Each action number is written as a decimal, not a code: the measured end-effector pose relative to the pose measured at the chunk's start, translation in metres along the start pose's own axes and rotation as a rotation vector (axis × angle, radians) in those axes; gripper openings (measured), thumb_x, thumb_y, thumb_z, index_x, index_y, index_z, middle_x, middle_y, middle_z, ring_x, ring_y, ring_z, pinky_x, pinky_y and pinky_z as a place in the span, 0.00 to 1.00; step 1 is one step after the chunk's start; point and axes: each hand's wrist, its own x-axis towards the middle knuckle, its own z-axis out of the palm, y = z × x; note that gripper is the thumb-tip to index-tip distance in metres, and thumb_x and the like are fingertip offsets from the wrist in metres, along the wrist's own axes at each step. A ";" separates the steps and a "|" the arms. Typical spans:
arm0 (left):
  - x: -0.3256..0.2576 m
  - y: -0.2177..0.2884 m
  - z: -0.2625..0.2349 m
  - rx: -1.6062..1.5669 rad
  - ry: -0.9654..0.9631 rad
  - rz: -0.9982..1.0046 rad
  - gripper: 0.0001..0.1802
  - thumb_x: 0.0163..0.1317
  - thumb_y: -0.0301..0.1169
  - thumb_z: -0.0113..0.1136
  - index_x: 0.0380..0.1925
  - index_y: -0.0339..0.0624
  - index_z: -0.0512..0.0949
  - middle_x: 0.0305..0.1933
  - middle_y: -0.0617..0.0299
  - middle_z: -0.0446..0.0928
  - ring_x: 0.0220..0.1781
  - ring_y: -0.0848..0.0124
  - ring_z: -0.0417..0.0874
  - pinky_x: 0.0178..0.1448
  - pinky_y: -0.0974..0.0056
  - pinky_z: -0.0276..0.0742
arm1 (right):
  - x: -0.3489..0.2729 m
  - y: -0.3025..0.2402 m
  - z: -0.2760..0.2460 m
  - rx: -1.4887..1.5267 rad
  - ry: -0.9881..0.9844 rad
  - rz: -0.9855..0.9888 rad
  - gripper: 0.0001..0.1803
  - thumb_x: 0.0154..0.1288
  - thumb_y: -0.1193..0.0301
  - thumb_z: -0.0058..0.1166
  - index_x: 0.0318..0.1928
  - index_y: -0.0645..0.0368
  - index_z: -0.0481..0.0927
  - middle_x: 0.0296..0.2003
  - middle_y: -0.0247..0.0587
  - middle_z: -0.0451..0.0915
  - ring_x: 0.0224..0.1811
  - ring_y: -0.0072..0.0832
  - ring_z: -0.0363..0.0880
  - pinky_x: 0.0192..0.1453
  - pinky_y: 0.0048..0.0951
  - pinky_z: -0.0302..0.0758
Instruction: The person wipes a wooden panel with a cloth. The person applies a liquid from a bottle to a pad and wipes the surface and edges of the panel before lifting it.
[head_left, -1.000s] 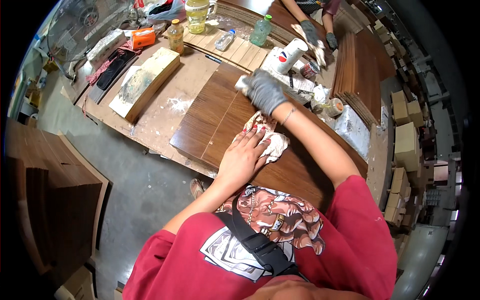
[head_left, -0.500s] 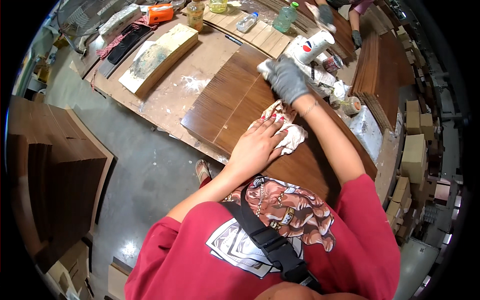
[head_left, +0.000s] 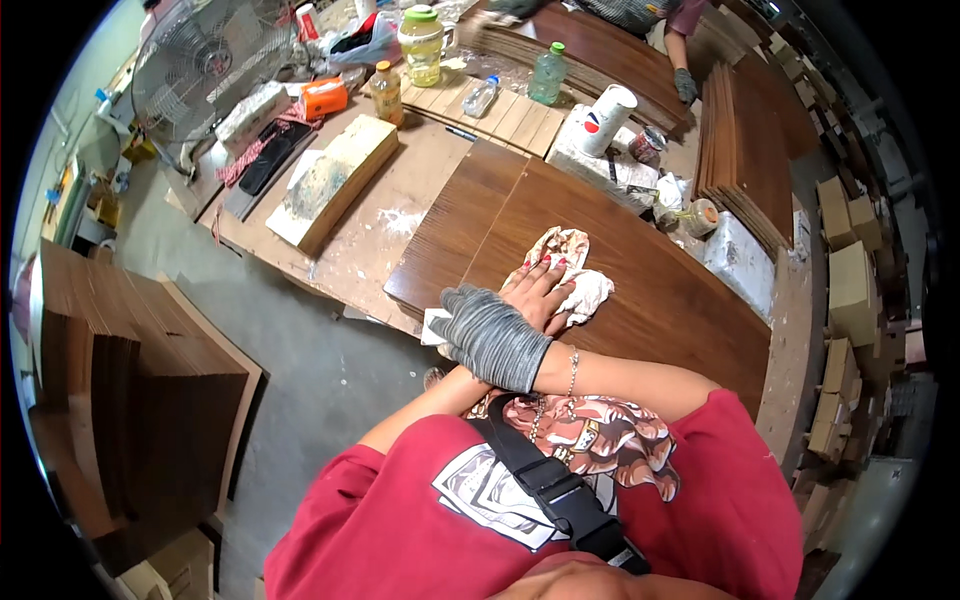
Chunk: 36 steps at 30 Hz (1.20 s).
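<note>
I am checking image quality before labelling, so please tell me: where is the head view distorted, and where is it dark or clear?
Head view: the brown board stack at left curves near the black rim, its lower side in deep shadow; head view: cardboard boxes at right look dim; head view: the wooden panel is well lit, its grain visible.
</note>
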 end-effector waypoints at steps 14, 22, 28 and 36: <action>0.000 0.010 -0.028 0.105 -0.103 0.079 0.31 0.71 0.48 0.61 0.70 0.46 0.73 0.74 0.50 0.71 0.77 0.51 0.69 0.80 0.48 0.62 | 0.038 0.218 -0.010 1.491 0.616 0.060 0.24 0.76 0.59 0.59 0.66 0.55 0.79 0.53 0.32 0.84 0.48 0.20 0.81 0.46 0.22 0.81; 0.111 -0.069 -0.012 0.259 -0.150 0.073 0.34 0.77 0.50 0.51 0.71 0.34 0.69 0.74 0.39 0.69 0.78 0.46 0.67 0.81 0.49 0.60 | 0.016 0.295 0.025 1.352 0.859 0.442 0.21 0.80 0.64 0.53 0.67 0.57 0.79 0.56 0.33 0.82 0.48 0.19 0.79 0.49 0.21 0.79; 0.171 -0.120 -0.008 0.235 -0.070 -0.110 0.32 0.75 0.46 0.55 0.69 0.31 0.70 0.70 0.35 0.71 0.67 0.41 0.77 0.70 0.49 0.75 | 0.020 0.283 0.021 1.428 0.862 0.316 0.21 0.78 0.60 0.56 0.63 0.59 0.82 0.49 0.29 0.85 0.41 0.16 0.77 0.46 0.21 0.77; 0.117 -0.119 -0.022 0.096 -0.043 0.024 0.28 0.73 0.34 0.60 0.67 0.27 0.72 0.73 0.37 0.69 0.77 0.43 0.67 0.77 0.52 0.67 | 0.001 0.274 -0.018 0.966 0.780 0.549 0.23 0.80 0.51 0.46 0.67 0.42 0.79 0.48 0.42 0.87 0.43 0.31 0.85 0.49 0.31 0.80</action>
